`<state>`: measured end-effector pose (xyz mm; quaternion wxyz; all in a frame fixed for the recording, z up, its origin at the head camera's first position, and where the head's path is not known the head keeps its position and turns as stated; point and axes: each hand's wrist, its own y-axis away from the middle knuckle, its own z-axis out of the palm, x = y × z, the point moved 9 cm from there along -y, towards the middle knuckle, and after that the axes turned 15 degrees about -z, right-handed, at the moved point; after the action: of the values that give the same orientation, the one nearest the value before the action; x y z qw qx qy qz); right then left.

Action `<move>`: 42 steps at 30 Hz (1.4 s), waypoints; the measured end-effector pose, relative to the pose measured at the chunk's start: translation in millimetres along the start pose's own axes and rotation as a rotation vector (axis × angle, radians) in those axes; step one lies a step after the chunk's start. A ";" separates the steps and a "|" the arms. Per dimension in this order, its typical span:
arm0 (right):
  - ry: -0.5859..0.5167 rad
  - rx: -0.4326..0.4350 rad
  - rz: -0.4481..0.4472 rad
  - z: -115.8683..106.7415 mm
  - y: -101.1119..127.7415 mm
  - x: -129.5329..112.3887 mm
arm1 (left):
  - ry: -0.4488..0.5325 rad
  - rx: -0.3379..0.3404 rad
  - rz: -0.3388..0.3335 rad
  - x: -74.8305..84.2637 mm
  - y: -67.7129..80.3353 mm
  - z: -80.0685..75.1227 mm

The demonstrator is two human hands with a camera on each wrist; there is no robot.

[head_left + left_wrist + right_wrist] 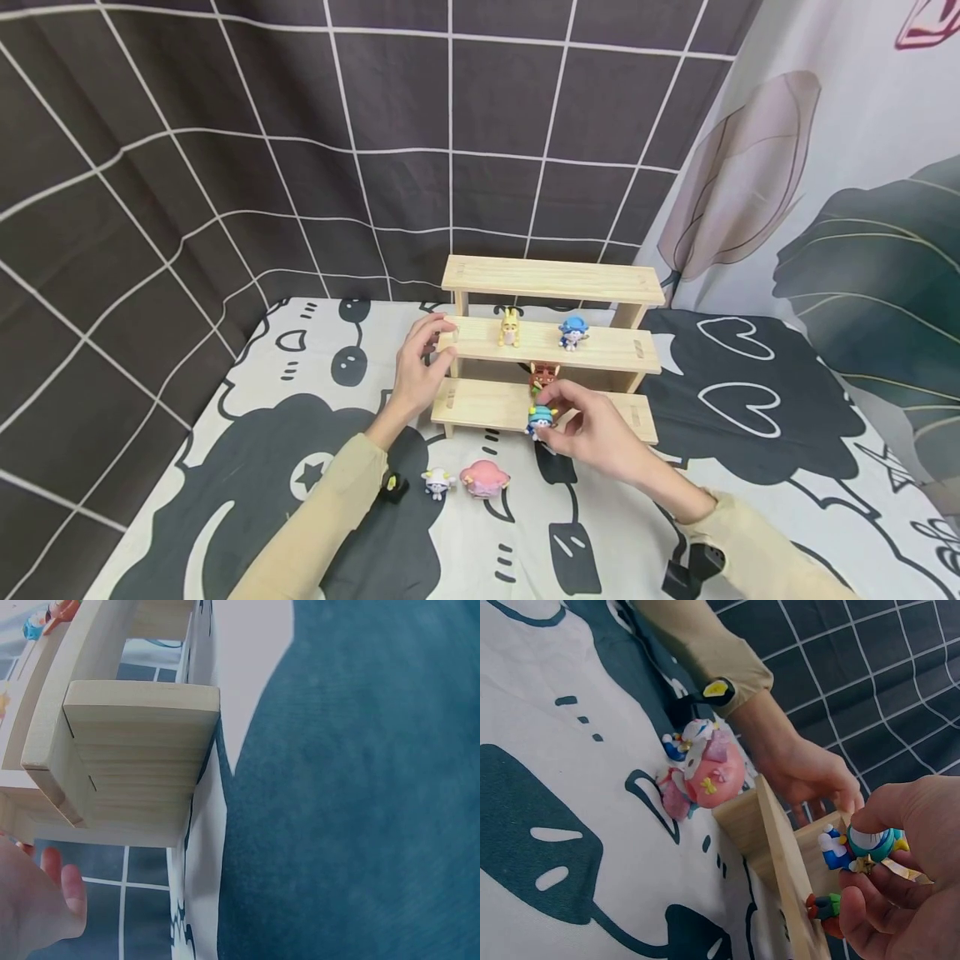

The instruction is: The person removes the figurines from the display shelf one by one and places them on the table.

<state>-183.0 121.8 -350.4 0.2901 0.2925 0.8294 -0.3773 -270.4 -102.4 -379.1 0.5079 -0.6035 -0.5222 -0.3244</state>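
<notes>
The teal-hatted figure [539, 419] is held at the front edge of the lowest board [483, 402] of a small three-tier wooden shelf [555, 279], pinched between the thumb and fingers of the right hand [592, 427]. The left end of the middle board [547, 346] is gripped by the left hand [420, 367], its thumb at the front edge and its fingers toward the back.

Just behind the held figure, a brown figure [543, 375] is set on the lowest board, partly hidden; wood is seen on both sides of it, with more room toward the left end. On the middle board, a yellow figure [509, 329] and a blue-hatted figure [573, 333] are placed well in from both ends, with a gap between them. In front of the shelf, a white figure [437, 482] and a pink figure [485, 478] are set side by side on a patterned cloth [525, 554].

By the right wrist camera, details too small from above are shown: a gold star on the held figure, a yellow bow on the pink one, and red and green on the brown figure's lower part — close to the board's edge. By the left wrist camera, the shelf's end is shown from the side.

The scene is backed by a dark checked curtain [397, 92] and, at right, a pale leaf-patterned curtain [847, 67]; a red mark in its upper corner is cut off and cannot be read.
</notes>
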 end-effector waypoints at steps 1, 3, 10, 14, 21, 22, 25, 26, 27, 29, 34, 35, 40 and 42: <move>-0.004 -0.003 0.004 0.7 0.8 0.2 | 0.003 0.000 0.001 0.2 0.1 0.0; -0.007 -0.009 0.008 2.4 2.4 0.5 | 0.007 0.003 0.007 0.9 0.4 -0.2; -0.010 -0.024 0.013 8.8 7.8 1.8 | 0.001 0.012 0.017 1.7 0.4 -0.2; -0.017 -0.028 0.014 13.5 10.9 3.1 | -0.003 0.000 -0.006 1.0 0.2 0.4; -0.024 -0.038 0.022 21.1 17.1 5.2 | 0.001 -0.001 -0.021 1.4 0.4 0.1; -0.026 -0.042 0.022 22.0 18.2 5.3 | 0.001 0.000 -0.022 1.3 0.3 0.0; -0.027 -0.049 0.024 23.9 21.4 5.3 | 0.002 0.002 -0.021 0.7 0.0 -0.3; -0.026 -0.051 0.025 24.3 22.6 5.2 | 0.003 0.002 -0.019 0.5 -0.1 -0.3; -0.020 -0.052 0.025 24.6 23.7 5.0 | 0.004 0.003 -0.015 0.4 -0.1 -0.3; -0.016 -0.053 0.026 25.4 25.7 4.6 | 0.008 0.003 -0.010 0.0 -0.2 -0.3; -0.035 -0.051 0.040 29.0 32.3 7.6 | 0.014 0.005 -0.005 -1.0 -0.5 -0.5; -0.039 -0.050 0.039 29.9 33.7 8.1 | 0.014 0.005 -0.005 -1.1 -0.7 -0.6; -0.041 -0.050 0.028 35.0 39.9 10.6 | 0.007 0.004 -0.003 -2.2 -0.6 -0.4; -0.033 -0.054 0.031 37.2 41.6 12.0 | 0.008 0.002 -0.002 -1.9 -0.3 -0.2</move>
<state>-151.9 118.1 -398.1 0.3176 0.2910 0.8298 -0.3549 -271.1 -103.2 -380.7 0.5104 -0.6011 -0.5211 -0.3265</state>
